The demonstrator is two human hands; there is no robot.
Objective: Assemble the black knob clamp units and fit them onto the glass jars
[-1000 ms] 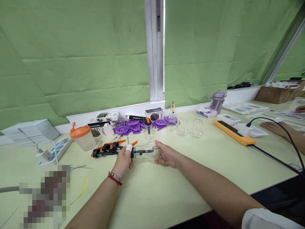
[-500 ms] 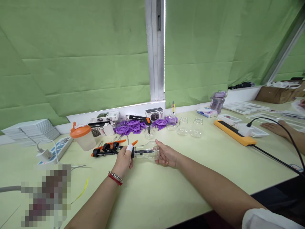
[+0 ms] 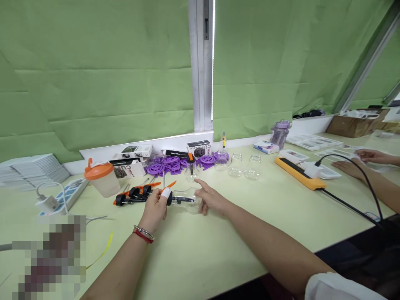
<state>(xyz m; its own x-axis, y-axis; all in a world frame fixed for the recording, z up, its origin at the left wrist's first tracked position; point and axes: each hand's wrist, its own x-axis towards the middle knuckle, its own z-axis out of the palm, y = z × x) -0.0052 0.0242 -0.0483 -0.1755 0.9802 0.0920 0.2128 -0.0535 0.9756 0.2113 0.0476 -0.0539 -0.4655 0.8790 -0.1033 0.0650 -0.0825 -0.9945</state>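
Observation:
A clear glass bottle (image 3: 186,199) lies on its side on the pale green table (image 3: 200,246), between my two hands. My left hand (image 3: 155,208), with a white-taped fingertip and a bracelet on the wrist, is closed round the black pump cap at the bottle's neck. My right hand (image 3: 211,199) sits at the bottle's base with its fingers loosened and the index finger stretched out. Several orange-and-black pump heads (image 3: 137,193) lie just behind my left hand.
Purple plastic rings (image 3: 170,164), small boxes (image 3: 133,152) and empty glass bottles (image 3: 235,164) line the back. An orange-lidded cup (image 3: 100,179) and a power strip (image 3: 67,196) are at left. An orange power strip (image 3: 296,173) with a black cable lies right, near another person's hands (image 3: 353,168).
My right hand has loosened its grip on the bottle's base, the fingers opening. The view has shifted slightly; the other person's hands moved at the right.

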